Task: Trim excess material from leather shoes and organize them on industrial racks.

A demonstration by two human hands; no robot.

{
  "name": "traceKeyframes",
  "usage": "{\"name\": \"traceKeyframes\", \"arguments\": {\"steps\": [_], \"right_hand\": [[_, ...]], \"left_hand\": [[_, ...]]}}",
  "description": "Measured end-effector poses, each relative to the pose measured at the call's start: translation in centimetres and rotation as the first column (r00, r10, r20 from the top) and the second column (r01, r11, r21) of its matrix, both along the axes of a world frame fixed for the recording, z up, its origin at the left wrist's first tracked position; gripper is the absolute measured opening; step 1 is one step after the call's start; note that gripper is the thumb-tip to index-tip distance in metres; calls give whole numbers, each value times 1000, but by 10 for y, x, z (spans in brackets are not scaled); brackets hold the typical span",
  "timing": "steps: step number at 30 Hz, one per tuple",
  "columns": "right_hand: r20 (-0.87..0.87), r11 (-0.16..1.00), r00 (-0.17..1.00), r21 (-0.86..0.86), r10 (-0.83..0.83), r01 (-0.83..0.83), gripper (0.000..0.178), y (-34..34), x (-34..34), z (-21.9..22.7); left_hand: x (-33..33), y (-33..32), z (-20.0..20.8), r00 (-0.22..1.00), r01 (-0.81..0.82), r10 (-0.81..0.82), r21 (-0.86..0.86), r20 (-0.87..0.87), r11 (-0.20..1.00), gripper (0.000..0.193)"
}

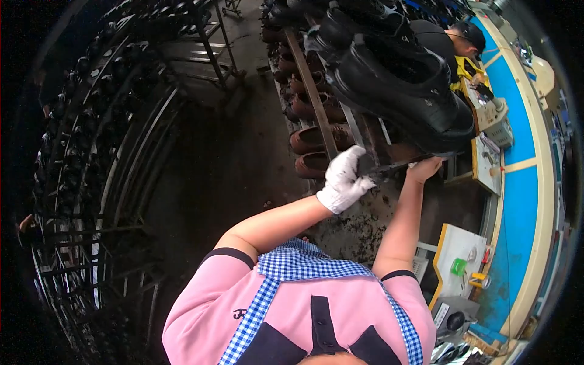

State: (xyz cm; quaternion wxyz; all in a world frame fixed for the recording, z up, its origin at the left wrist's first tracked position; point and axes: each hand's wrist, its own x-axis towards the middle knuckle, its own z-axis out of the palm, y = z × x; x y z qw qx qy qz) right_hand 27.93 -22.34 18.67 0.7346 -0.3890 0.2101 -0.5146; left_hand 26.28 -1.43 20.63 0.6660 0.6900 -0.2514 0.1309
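A tall metal shoe rack (317, 100) stands in front of me, loaded with shoes on several levels. My left hand (345, 179), in a white knitted glove, is closed around the dark near end of the rack. At the right end of the same edge, my right hand (427, 168) grips the rack, its fingers partly hidden under the shoe above. Large black shoes (404, 91) rest on the top level, just above both hands. Brown shoes (313, 164) sit lower down, to the left of my gloved hand.
More racks full of dark shoes (67, 152) line the left side, beyond a dark floor aisle (201, 158). On the right runs a long blue-topped bench (517, 207) with a small white side table (459, 258). A person in a dark cap (468, 38) works at the far right.
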Motion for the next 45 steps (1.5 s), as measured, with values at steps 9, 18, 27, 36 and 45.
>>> {"name": "traceKeyframes", "arguments": {"steps": [9,18,27,36,45], "right_hand": [[-377,832,789,-476,-485,285,56,-20,-161,25],[-113,493,483,-302,-869,816,39,14,-222,26],[-37,601,606,-182,-795,778,32,-69,-276,4],[22,606,629,-246,-777,757,36,-165,-278,15],[-10,616,633,-242,-774,749,37,-278,-242,27]], "left_hand": [[-78,-67,4,864,378,-453,310,219,872,47],[43,-15,-46,975,141,-154,-89,-158,986,37],[162,-22,-91,211,233,-554,-508,-806,829,20],[144,-72,-90,351,108,-415,-404,-840,908,22],[134,-150,-111,390,97,-490,-494,-780,864,20]]}}
